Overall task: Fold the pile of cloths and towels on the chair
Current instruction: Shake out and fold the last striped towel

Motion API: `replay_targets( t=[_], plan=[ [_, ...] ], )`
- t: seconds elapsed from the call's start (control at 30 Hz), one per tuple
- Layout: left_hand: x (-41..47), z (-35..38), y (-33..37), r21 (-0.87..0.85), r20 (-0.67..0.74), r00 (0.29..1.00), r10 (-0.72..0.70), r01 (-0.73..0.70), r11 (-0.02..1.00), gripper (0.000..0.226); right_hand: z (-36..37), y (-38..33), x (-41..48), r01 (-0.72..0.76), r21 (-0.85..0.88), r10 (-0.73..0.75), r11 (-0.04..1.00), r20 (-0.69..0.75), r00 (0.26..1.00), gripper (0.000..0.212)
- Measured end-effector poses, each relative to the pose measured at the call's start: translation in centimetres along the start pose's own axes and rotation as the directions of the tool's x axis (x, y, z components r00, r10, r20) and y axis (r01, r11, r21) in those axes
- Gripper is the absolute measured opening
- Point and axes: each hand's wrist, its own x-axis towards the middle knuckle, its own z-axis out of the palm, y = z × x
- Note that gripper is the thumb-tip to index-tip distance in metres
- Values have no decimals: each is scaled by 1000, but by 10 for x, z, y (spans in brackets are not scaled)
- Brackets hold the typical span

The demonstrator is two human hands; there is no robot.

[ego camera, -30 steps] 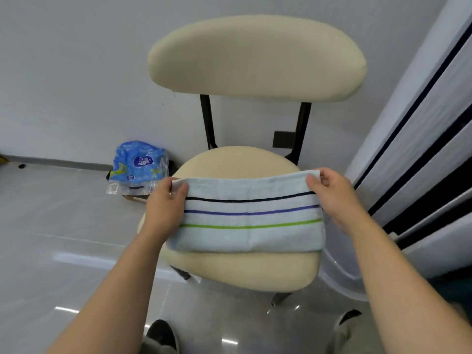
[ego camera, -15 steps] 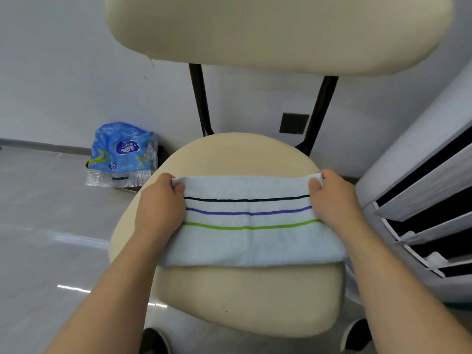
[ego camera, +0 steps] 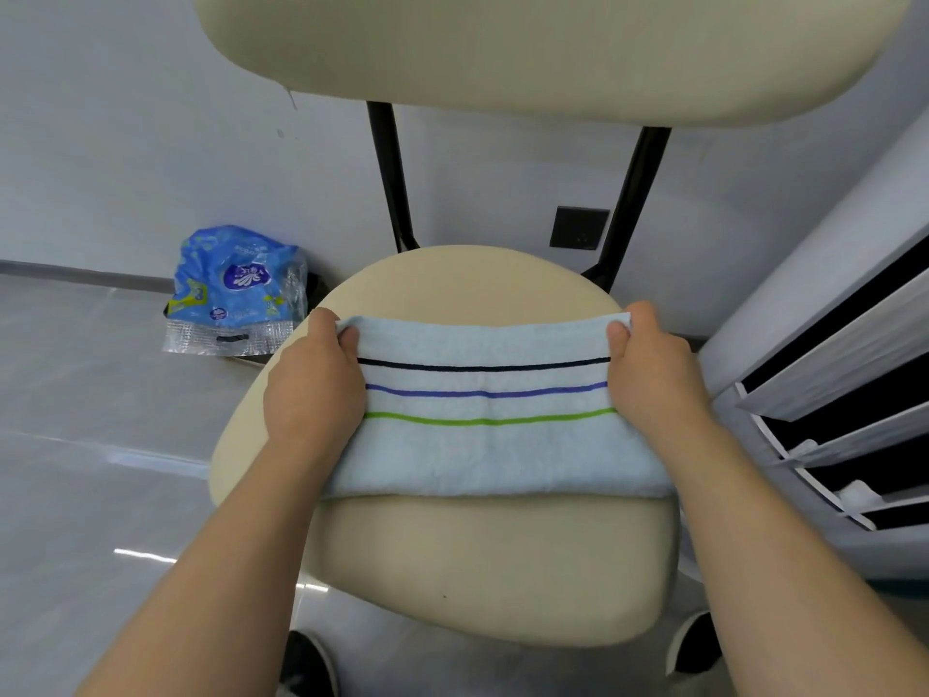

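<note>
Pinching soft, striped, rectangular towel [ego camera: 487, 447]

two hands pinching, arms reaching forward

the left hand [ego camera: 314, 384] and right hand [ego camera: 653, 379] lie backs up, level with each other and well apart. each pinches a far corner of the towel [ego camera: 485, 445], thumb on top, the fingers curled under and out of sight. both bare forearms come in from the bottom corners, wrists straight, angling slightly inward.
</note>
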Motion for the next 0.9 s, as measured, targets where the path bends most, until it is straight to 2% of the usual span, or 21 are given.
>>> replay_targets(
  t=[0.27,0.37,0.4,0.47,0.5,0.57,0.63,0.67,0.8,0.9],
  plan=[
    [-3,2,5,213,-39,999,38,-29,977,23,7,-4,-5,25,-117,-37,993,-99,994,21],
    [-7,-8,15,284,-93,996,9,18,959,38,2,-12,-8,-15,-218,-23,976,-171,985,35],
    [-8,-12,21,306,-134,990,39,4,952,45,1,-18,-12,-13,-270,-51,963,-229,972,43],
    [-17,-12,40,259,-163,971,175,-129,957,50,4,-36,-25,79,-306,-182,949,-325,928,50],
    [-24,-8,49,199,-125,963,240,-212,957,49,9,-45,-33,160,-283,-246,946,-300,922,51],
    [-41,7,64,105,62,956,286,-291,951,50,27,-56,-46,282,-183,-306,942,-117,945,54],
    [-53,24,63,134,254,934,252,-292,947,55,47,-53,-52,305,-172,-294,937,87,952,58],
    [-56,31,58,167,309,922,235,-296,941,58,54,-48,-51,306,-197,-283,931,135,949,60],
    [-55,32,43,206,335,913,234,-313,927,63,57,-39,-49,295,-240,-263,925,159,952,63],
    [-50,27,31,218,326,928,183,-262,940,63,53,-33,-47,262,-258,-228,930,153,961,63]
  ],
)
